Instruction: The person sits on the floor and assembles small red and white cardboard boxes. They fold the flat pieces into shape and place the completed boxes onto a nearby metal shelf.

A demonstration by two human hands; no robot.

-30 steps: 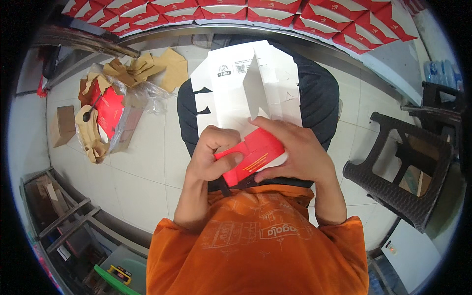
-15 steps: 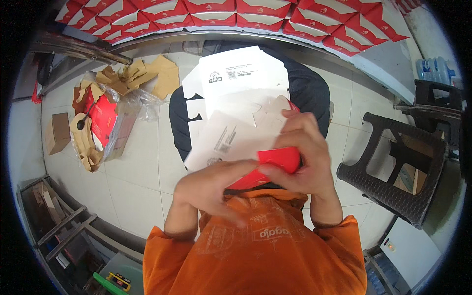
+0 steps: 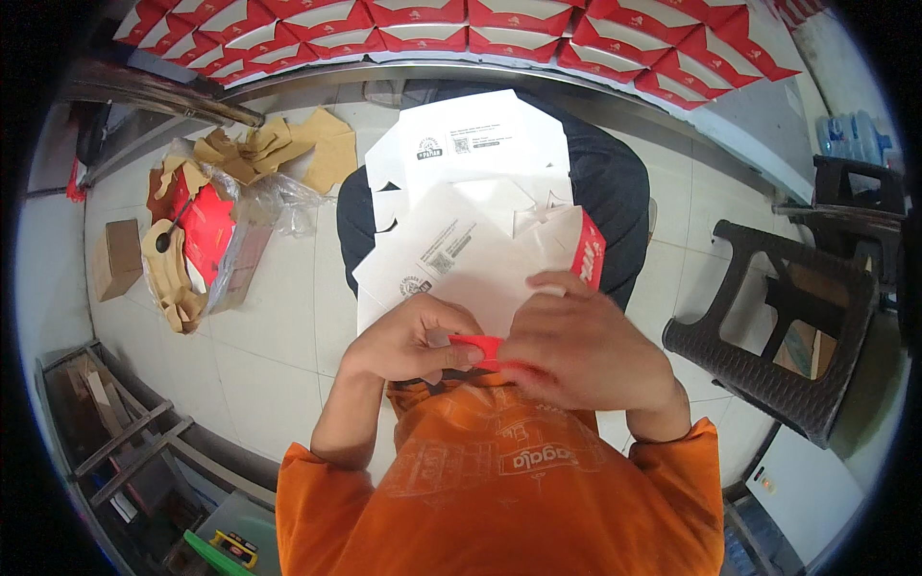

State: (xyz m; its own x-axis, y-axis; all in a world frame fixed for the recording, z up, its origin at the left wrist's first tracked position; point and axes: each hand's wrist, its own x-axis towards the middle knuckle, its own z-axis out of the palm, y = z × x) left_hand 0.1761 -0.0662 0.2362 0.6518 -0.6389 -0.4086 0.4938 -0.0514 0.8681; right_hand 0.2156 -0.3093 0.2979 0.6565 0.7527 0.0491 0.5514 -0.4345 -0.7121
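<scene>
A partly folded food box (image 3: 480,264), white inside and red outside, lies across my lap, one side wall with its red face raised at the right. My left hand (image 3: 413,341) pinches the red flap at its near edge, thumb on top. Close beside it, my right hand (image 3: 591,341) grips the same near edge, its fingers curled over the card and partly blurred. Beneath this box, on my thighs, rests a flat white box blank (image 3: 480,130) with cut corners and dark print.
Rows of folded red and white boxes (image 3: 519,19) stand on the table ahead. A torn carton (image 3: 250,235) in plastic, holding red card, is on the floor at left, near brown paper (image 3: 327,154). A dark plastic stool (image 3: 768,336) stands at right.
The raised red flap has been folded down at the near edge. My left hand has closed on it, and my right hand has moved down toward my body. The box's right wall now shows.
</scene>
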